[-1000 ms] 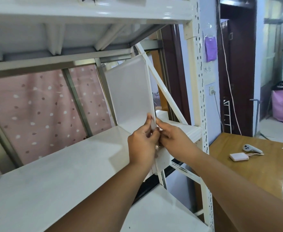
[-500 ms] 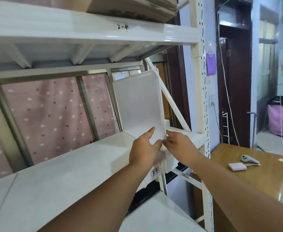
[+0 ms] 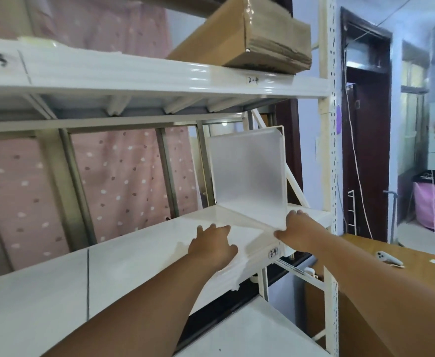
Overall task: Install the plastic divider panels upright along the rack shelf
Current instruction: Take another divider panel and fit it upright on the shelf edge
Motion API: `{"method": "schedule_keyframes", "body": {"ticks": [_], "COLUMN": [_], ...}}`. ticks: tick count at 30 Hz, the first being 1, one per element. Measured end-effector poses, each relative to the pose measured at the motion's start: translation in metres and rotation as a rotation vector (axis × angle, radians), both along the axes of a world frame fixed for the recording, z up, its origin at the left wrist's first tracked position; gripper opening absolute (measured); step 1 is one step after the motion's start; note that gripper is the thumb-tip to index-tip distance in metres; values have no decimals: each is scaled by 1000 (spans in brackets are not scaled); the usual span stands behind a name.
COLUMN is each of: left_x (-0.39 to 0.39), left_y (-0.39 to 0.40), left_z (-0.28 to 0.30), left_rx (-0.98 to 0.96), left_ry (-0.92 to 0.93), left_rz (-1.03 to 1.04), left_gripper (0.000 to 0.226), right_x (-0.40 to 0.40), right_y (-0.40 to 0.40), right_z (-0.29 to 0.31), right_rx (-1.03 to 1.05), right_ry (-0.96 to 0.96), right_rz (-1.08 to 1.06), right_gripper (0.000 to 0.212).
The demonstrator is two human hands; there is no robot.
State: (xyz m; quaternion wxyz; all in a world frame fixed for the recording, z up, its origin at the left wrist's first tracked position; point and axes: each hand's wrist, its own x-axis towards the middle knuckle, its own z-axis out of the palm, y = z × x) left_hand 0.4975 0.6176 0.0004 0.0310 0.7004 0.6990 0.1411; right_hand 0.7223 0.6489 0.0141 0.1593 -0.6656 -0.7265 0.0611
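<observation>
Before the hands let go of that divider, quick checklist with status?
1. Divider panel upright on the shelf: ok.
2. Panel's base flange flat on the shelf: ok, as far as the view shows.
3. Left hand pressing the flange flat: ok, palm down on it.
4. Right hand at the panel's front lower corner: ok, touching it.
5. Panel locked to the shelf edge: cannot tell, hands cover it.
6. Clearance under the upper shelf: ok, gap visible.

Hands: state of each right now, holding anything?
Left hand: open, flat on the shelf, holding nothing.
Right hand: fingers at the divider base's front corner; whether it has a grip cannot be told.
</observation>
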Motion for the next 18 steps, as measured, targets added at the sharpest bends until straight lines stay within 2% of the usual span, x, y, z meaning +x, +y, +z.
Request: {"method": "schedule_keyframes", "body": {"ticks": [5, 18], "left_x": [-46, -196], "left_y": [-25, -110], "left_z": [16, 43], "left_rx": [-3, 34], "left_ry": [21, 33], "left_rz": [56, 309], "left_gripper": [67, 62], "right_x": [-40, -187], "right_y": [-27, -61], "right_z": [18, 40], "right_rx": [11, 72], "right_ry": [-97, -62], "right_rz": [29, 311], "right_gripper": [65, 61]}}
